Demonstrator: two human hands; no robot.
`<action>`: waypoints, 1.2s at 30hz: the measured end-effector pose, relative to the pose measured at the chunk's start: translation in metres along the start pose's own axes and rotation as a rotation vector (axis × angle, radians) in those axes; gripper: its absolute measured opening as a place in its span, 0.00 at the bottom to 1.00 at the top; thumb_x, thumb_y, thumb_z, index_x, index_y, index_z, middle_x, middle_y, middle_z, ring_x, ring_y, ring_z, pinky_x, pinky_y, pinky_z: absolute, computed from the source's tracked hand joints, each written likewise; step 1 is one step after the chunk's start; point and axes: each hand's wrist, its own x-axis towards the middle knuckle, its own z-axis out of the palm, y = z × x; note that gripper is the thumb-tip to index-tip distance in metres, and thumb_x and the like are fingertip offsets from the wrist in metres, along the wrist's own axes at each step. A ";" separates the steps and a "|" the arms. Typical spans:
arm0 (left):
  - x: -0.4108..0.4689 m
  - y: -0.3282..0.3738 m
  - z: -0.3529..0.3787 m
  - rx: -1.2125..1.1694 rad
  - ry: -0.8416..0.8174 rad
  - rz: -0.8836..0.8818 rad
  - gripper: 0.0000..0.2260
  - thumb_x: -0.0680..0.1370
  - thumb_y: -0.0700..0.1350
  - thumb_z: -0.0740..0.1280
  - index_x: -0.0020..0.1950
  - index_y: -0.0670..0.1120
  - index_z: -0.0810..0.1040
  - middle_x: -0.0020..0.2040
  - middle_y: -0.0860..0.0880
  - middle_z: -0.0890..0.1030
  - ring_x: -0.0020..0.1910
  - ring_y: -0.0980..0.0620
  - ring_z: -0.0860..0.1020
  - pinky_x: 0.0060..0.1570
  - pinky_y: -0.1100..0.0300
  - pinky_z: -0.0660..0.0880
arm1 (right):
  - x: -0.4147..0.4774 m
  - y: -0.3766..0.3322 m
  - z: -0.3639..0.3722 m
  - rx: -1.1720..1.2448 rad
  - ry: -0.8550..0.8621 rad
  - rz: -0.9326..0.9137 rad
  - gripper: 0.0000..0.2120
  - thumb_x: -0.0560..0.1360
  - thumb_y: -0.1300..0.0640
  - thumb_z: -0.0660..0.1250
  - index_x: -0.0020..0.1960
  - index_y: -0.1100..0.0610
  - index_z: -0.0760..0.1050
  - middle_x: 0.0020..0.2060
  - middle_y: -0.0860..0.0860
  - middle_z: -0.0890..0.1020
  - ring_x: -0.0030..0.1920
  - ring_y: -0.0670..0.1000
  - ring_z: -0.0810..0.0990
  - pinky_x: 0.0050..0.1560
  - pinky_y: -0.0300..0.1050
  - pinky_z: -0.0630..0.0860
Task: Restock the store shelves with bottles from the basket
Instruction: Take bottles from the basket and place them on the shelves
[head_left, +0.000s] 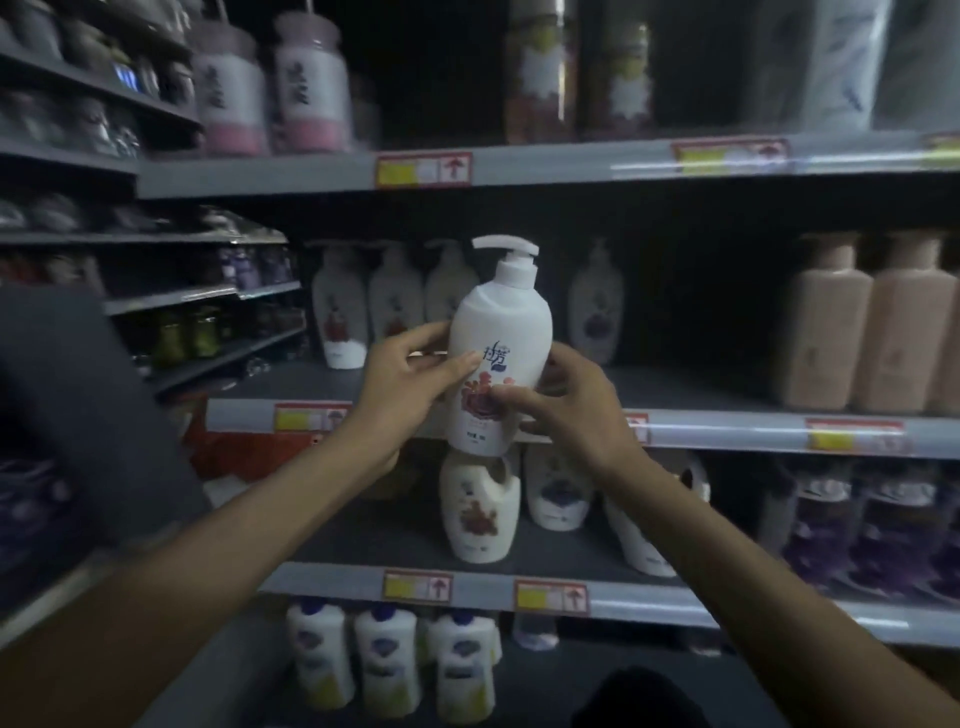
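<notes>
A white pump bottle is held upright in front of the middle shelf, gripped by the left hand and the right hand on either side. Behind it on that shelf stand matching white bottles, with beige bottles to its right.

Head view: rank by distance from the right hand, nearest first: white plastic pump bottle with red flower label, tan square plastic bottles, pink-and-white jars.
1. White plastic pump bottle with red flower label: centre, in the grip of the right hand.
2. Tan square plastic bottles: far right, about level with the hand.
3. Pink-and-white jars: upper left, well above the hand.
</notes>
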 end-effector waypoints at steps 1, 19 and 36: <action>0.007 -0.004 -0.013 0.000 0.030 0.010 0.19 0.76 0.40 0.75 0.66 0.46 0.81 0.54 0.48 0.87 0.53 0.50 0.86 0.51 0.52 0.83 | 0.011 -0.003 0.015 -0.018 0.001 -0.011 0.23 0.70 0.51 0.81 0.62 0.50 0.79 0.50 0.46 0.86 0.50 0.49 0.86 0.47 0.55 0.86; 0.146 -0.084 -0.111 -0.074 0.286 -0.091 0.20 0.76 0.38 0.76 0.67 0.45 0.79 0.56 0.48 0.84 0.51 0.55 0.83 0.36 0.66 0.79 | 0.171 0.021 0.161 -0.201 -0.017 0.092 0.24 0.70 0.57 0.80 0.62 0.59 0.76 0.55 0.55 0.84 0.55 0.56 0.84 0.55 0.58 0.84; 0.154 -0.114 -0.115 0.122 0.241 -0.396 0.18 0.76 0.45 0.77 0.64 0.46 0.79 0.58 0.43 0.83 0.50 0.41 0.84 0.46 0.46 0.84 | 0.181 0.065 0.204 -0.277 0.089 0.368 0.23 0.70 0.50 0.79 0.61 0.59 0.78 0.55 0.57 0.85 0.57 0.60 0.84 0.57 0.59 0.83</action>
